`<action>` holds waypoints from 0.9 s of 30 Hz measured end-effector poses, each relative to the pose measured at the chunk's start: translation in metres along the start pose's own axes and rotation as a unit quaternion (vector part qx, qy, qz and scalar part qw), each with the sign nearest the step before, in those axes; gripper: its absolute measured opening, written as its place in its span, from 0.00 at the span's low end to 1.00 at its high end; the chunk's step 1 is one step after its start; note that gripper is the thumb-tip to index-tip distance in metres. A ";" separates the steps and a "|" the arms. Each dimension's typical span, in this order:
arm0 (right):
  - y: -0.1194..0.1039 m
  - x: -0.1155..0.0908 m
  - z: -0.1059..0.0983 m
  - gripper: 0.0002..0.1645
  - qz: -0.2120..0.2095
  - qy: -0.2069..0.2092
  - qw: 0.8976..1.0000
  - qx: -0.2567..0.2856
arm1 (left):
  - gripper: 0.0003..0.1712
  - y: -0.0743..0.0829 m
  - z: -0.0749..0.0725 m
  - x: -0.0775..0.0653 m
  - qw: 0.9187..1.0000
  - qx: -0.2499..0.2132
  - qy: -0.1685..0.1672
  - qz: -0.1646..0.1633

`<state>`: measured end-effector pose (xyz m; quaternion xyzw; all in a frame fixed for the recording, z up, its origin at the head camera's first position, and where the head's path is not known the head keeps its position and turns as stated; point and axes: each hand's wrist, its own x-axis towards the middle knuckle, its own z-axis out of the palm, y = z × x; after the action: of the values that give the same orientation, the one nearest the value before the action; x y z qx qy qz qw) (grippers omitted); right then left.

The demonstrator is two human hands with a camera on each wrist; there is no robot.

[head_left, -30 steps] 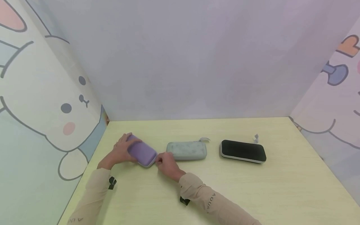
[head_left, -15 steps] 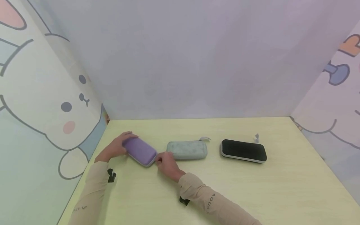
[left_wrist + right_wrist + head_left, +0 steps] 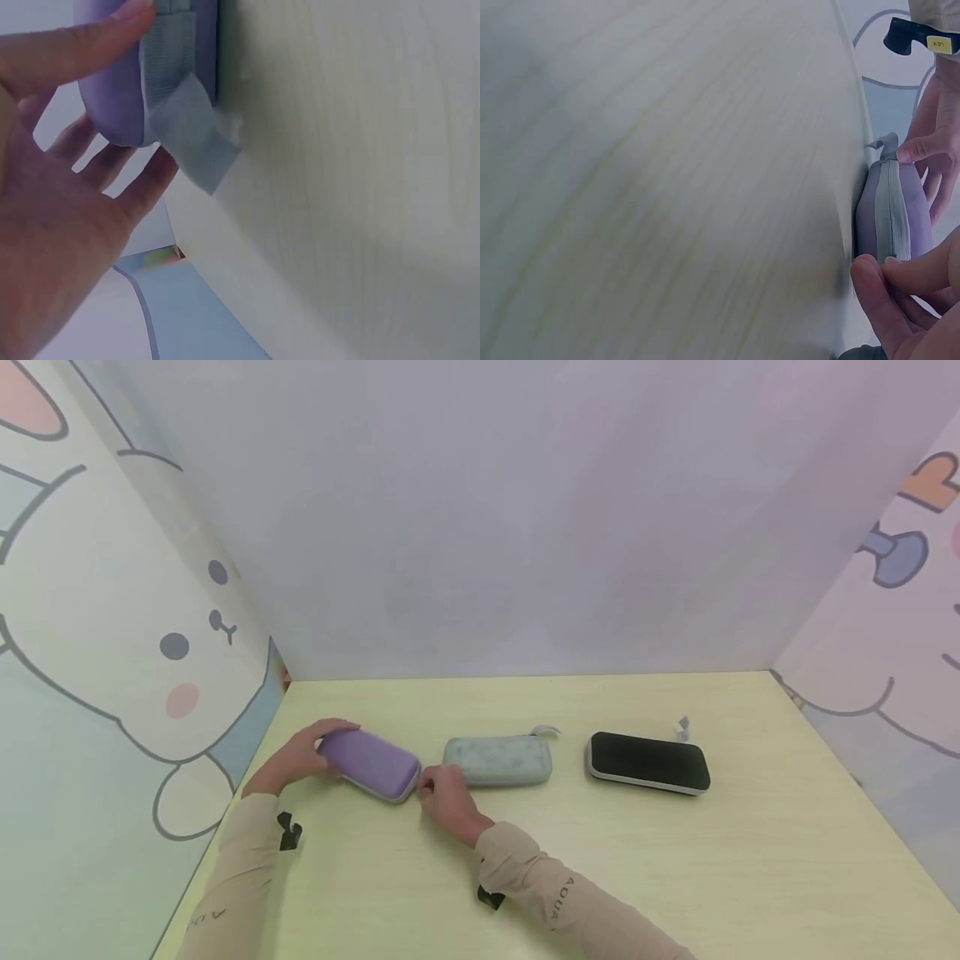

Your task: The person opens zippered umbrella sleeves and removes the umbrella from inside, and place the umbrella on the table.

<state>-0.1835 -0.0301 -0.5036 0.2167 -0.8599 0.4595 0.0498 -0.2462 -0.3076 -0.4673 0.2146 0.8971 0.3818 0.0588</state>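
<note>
A purple zip case [image 3: 371, 764] lies slanted on the left part of the table. My left hand [image 3: 300, 755] grips its far-left end, thumb on the near side and fingers round the far side. From that end a pale fabric tab [image 3: 191, 131] sticks out, just by my thumb. At the opposite end my right hand [image 3: 447, 802] pinches with thumb and forefinger right at the pale zipper strip [image 3: 891, 214]. What sits between those fingertips is mostly hidden, and looks like the zipper pull. The zipper appears closed along the side seen in the right wrist view.
Close beyond the right hand lies a grey-green zip case [image 3: 501, 760] with a loop strap. Farther right is a black-topped case [image 3: 648, 762] with a white edge and a pale tab. Walls with cartoon prints enclose the pale table [image 3: 637, 868].
My left hand has slid left to the end of the purple case. The case has turned slightly, its left end coming nearer and to the left. My right hand stays at its place.
</note>
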 end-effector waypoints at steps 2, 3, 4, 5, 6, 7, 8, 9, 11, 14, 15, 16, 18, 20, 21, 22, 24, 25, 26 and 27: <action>0.000 -0.001 0.000 0.13 -0.001 0.001 1.000 0.002 | 0.45 -0.001 0.001 -0.001 1.000 0.001 0.002 -0.010; 0.001 -0.001 0.000 0.14 -0.003 0.002 1.000 0.003 | 0.45 -0.001 0.001 -0.002 1.000 0.001 0.003 -0.015; 0.001 -0.001 0.000 0.14 -0.007 0.003 1.000 0.002 | 0.45 -0.002 0.001 -0.003 1.000 0.001 0.005 -0.019; 0.001 -0.001 0.000 0.14 -0.010 0.005 1.000 0.002 | 0.45 -0.002 0.002 -0.003 1.000 -0.001 0.007 -0.026; 0.002 -0.001 0.001 0.14 -0.013 0.006 1.000 0.002 | 0.45 -0.002 0.003 -0.004 0.999 -0.004 0.009 -0.033; 0.002 -0.001 0.001 0.15 -0.014 0.006 1.000 0.002 | 0.45 -0.002 0.003 -0.004 0.999 -0.008 0.010 -0.040; 0.002 -0.001 0.001 0.15 -0.015 0.007 1.000 0.002 | 0.45 -0.002 0.003 -0.005 0.999 -0.012 0.009 -0.048; 0.001 -0.001 0.001 0.15 -0.014 0.007 1.000 0.003 | 0.45 -0.001 0.003 -0.005 0.999 -0.013 0.007 -0.053; 0.001 -0.001 0.001 0.15 -0.010 0.006 1.000 0.005 | 0.45 0.000 0.003 -0.005 0.998 -0.019 0.006 -0.064; 0.000 -0.001 0.002 0.15 -0.004 0.006 1.000 0.006 | 0.45 0.002 0.002 -0.006 0.997 -0.020 0.002 -0.075; 0.000 -0.001 0.002 0.14 -0.003 0.007 1.000 0.006 | 0.45 0.002 0.002 -0.006 0.997 -0.018 0.001 -0.079; 0.000 -0.001 0.002 0.14 -0.003 0.007 1.000 0.006 | 0.45 0.002 0.002 -0.006 0.996 -0.019 0.001 -0.085; 0.000 -0.002 0.001 0.14 -0.001 0.007 1.000 0.009 | 0.45 0.003 0.002 -0.006 0.996 -0.016 -0.003 -0.090; 0.001 -0.002 0.001 0.14 -0.001 0.007 1.000 0.011 | 0.44 0.003 0.002 -0.006 0.995 -0.013 -0.006 -0.097; 0.001 -0.002 0.001 0.14 0.000 0.006 1.000 0.012 | 0.44 0.004 0.002 -0.006 0.995 -0.013 -0.007 -0.100; 0.002 -0.003 0.001 0.14 0.001 0.006 1.000 0.014 | 0.45 0.004 0.002 -0.005 0.995 -0.014 -0.007 -0.102; 0.003 -0.003 0.001 0.14 0.001 0.006 1.000 0.013 | 0.45 0.005 0.003 -0.006 0.994 -0.015 -0.007 -0.111; 0.004 -0.003 0.001 0.14 0.000 0.006 1.000 0.012 | 0.45 0.005 0.003 -0.006 0.993 -0.014 -0.007 -0.114; 0.004 -0.003 0.001 0.13 0.000 0.007 1.000 0.011 | 0.45 0.005 0.003 -0.006 0.993 -0.014 -0.008 -0.116; 0.004 -0.002 0.001 0.13 0.000 0.007 1.000 0.009 | 0.45 0.005 0.004 -0.006 0.993 -0.013 -0.008 -0.119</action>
<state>-0.1828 -0.0280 -0.5078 0.2138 -0.8553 0.4690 0.0539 -0.2383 -0.3045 -0.4666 0.1091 0.9107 0.3820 0.1135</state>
